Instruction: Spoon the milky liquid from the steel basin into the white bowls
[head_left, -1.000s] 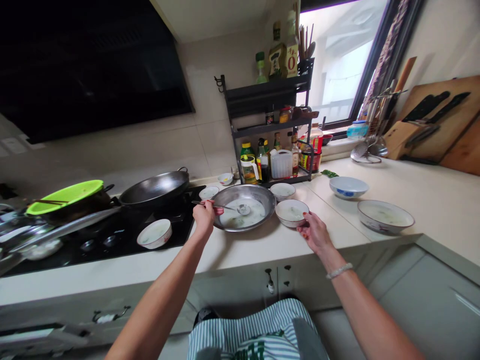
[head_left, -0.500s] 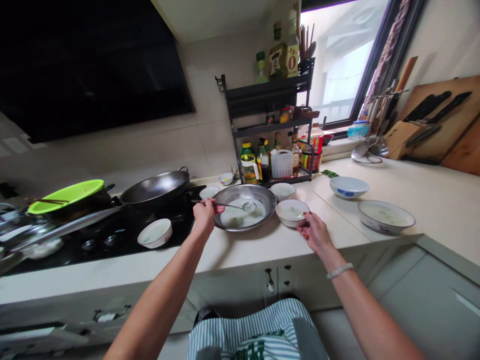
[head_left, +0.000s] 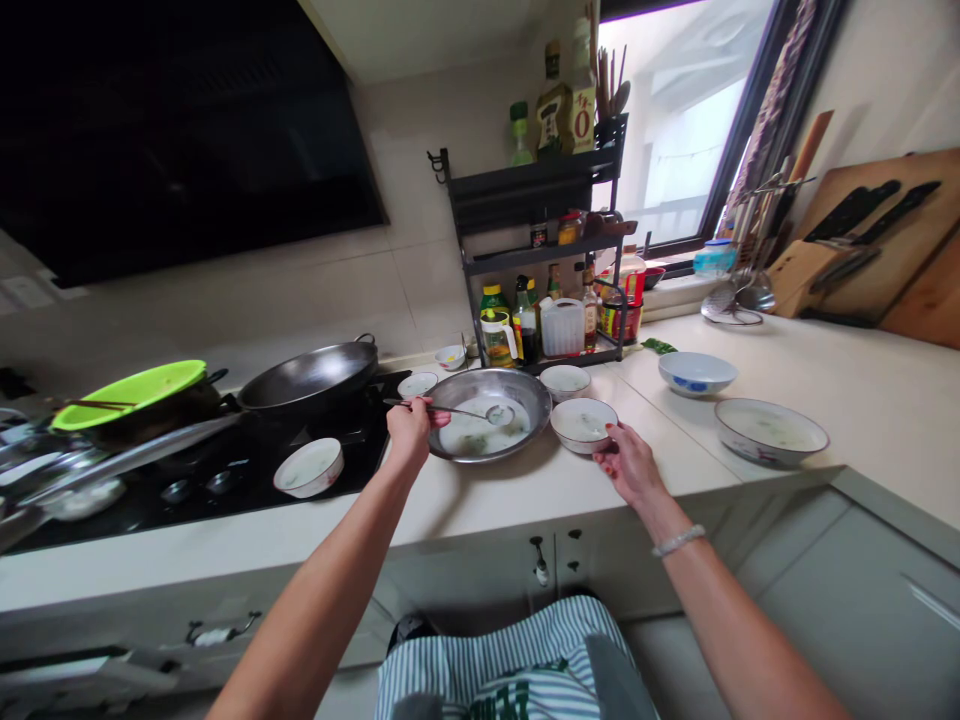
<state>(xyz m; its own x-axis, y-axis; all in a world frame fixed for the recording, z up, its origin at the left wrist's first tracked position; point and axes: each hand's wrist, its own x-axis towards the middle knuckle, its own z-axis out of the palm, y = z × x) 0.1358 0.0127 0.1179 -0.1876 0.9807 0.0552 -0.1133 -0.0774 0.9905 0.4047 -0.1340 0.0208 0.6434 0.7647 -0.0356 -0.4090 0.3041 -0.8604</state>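
Note:
My left hand [head_left: 411, 428] is closed round the handle of a metal ladle [head_left: 498, 414], whose head is over a wide steel basin [head_left: 538, 440] of cloudy white soup with green bits. At the rim of a white bowl [head_left: 579, 438] just right of the basin, my right hand [head_left: 631, 464] grips with thumb and fingers. That bowl holds the same pale soup and looks to be on the counter. Behind it stands another filled bowl [head_left: 565, 382]. Two more filled bowls are left of the basin, one small bowl [head_left: 417, 385] behind, one bowl [head_left: 309, 468] at the hob's edge.
A large soup bowl [head_left: 771, 432] and a blue-patterned bowl [head_left: 697, 374] stand to the right. The wok [head_left: 309, 378] and a green colander [head_left: 135, 392] are on the left. Behind the basin rises a black rack [head_left: 540, 258] of bottles. A knife block [head_left: 806, 275] is back right.
Almost nothing differs. Both hands keep their places on the ladle and the bowl, and the whole view has shifted very slightly.

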